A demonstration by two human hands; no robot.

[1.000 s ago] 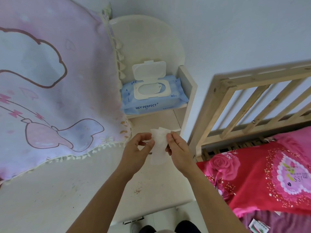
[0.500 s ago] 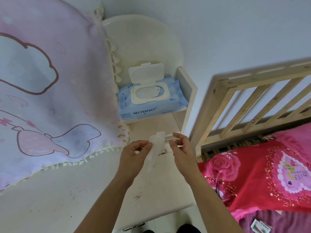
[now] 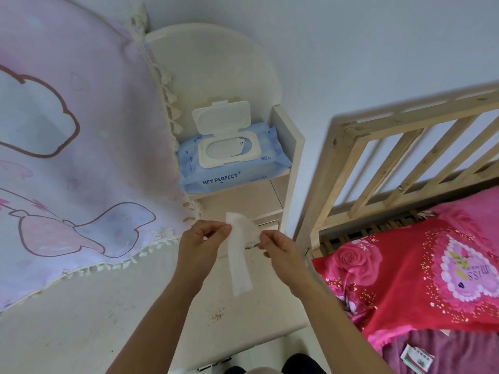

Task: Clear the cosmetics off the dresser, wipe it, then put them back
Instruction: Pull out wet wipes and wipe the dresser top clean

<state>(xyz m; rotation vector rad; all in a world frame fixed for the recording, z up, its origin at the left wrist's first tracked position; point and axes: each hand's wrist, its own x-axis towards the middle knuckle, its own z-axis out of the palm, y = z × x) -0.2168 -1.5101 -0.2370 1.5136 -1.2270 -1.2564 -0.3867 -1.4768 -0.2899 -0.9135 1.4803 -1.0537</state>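
Seen from above, two bare forearms reach forward over a pale tabletop point(image 3: 81, 327) marked with small reddish-brown specks. The left hand point(image 3: 201, 242) pinches the upper left edge of a white wet wipe point(image 3: 239, 261), its grip closed on the fabric between thumb and fingertips. The right hand point(image 3: 280, 245) is closed in a pinch at the wipe's right edge, touching it.

The wipe hangs between the two hands, still partly folded. Its long axis runs downward from the grip towards the tabletop, with the loose lower end just above the surface and slightly nearer the left hand. The specks lie below and a little towards the viewer, so the wiping stroke would likely go downward and inward.

Farther back, a blue wet wipe pack point(image 3: 233, 164) sits with its white lid open on a raised shelf. A pink printed cloth point(image 3: 75, 147) drapes at left; a wooden bed frame point(image 3: 391, 157) stands at right. No cosmetics are visible.
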